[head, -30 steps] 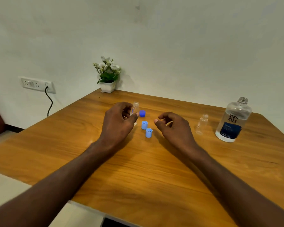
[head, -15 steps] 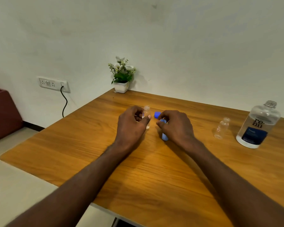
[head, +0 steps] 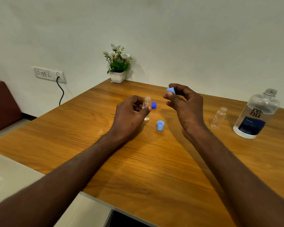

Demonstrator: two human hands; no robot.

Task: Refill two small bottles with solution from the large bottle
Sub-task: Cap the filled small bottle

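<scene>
My left hand (head: 129, 113) grips a small clear uncapped bottle (head: 147, 106) that stands upright on the wooden table (head: 138, 161). My right hand (head: 185, 107) is raised above the table and pinches a light blue cap (head: 170, 90) between thumb and fingers. Another light blue cap (head: 160, 125) lies open side up in front of the bottle. A darker blue cap (head: 154, 105) lies just behind it. A second small clear bottle (head: 218, 117) stands uncapped to the right. The large clear bottle (head: 256, 114) with a dark label stands uncapped at the far right.
A small potted plant (head: 118, 63) stands at the table's back edge against the wall. A wall socket with a black cable (head: 49, 74) is at the left. A dark red box (head: 2, 104) stands on the floor at far left.
My right hand has picked one light blue cap off the table and lifted it up. My left hand stays on the small bottle. The camera has shifted.
</scene>
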